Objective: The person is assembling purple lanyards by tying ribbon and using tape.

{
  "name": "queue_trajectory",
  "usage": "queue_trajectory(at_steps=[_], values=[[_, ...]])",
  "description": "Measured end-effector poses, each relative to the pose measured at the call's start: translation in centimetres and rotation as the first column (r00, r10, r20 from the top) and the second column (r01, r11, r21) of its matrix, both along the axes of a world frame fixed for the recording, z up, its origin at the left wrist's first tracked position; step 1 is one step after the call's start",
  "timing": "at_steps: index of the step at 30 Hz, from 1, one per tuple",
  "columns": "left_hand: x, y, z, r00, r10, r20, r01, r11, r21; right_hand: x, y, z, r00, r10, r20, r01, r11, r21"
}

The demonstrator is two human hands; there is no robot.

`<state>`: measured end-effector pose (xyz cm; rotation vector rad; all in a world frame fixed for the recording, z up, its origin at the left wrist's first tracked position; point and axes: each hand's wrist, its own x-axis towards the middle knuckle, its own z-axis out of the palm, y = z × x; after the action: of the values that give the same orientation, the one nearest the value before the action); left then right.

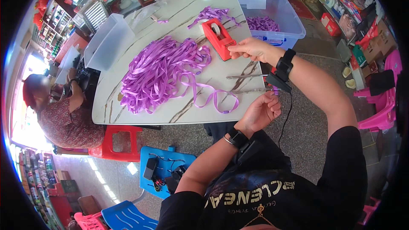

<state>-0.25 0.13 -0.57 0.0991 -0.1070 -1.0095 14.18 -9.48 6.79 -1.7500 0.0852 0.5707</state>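
My right hand (251,50) is closed in a pinch at the near end of a red tape dispenser (218,38), which carries a roll of clear tape. What lies between those fingertips is too small to make out. Below it, past the table's right edge, my left hand (263,110) has its fingers curled around a short bit of purple ribbon (276,90). Two thin metal rods (246,76) reach over the table edge between my hands. A big heap of purple ribbon loops (159,70) covers the middle of the table, with one loose loop (216,98) trailing toward me.
Behind the dispenser lies a smaller ribbon pile (215,15) on the marble-patterned table (110,110). A clear bin (287,17) with purple ribbons stands beyond its right corner. Another translucent bin (108,40) sits at the left, near a seated person (70,115). A blue stool (164,166) holds electronics.
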Motion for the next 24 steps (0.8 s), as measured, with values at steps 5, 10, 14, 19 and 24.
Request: queue_trajectory(at_steps=[5,10,14,19,24], values=[[-0.1,-0.2,0.2,1.0,-0.002,0.013,0.001,1.0,0.03,0.3,0.1,-2.1,0.983,-0.069,0.172,0.079,0.996,-0.052],[0.0,-0.1,0.1,1.0,0.007,0.018,-0.008,1.0,0.029,0.5,0.5,-2.6,0.941,-0.095,0.325,0.124,0.99,-0.07],[0.1,-0.2,0.0,1.0,-0.003,-0.001,0.003,1.0,0.019,1.3,0.1,-2.4,0.928,-0.023,0.373,0.102,0.976,-0.193],[0.1,0.0,-0.3,1.0,0.004,0.006,-0.004,1.0,0.028,1.0,-0.3,-0.1,0.881,0.289,0.375,0.06,0.716,-0.695],[0.1,-0.6,0.1,0.999,-0.014,0.034,0.013,0.999,0.037,1.6,-3.7,-1.8,0.834,0.439,0.333,-0.245,0.837,-0.49]])
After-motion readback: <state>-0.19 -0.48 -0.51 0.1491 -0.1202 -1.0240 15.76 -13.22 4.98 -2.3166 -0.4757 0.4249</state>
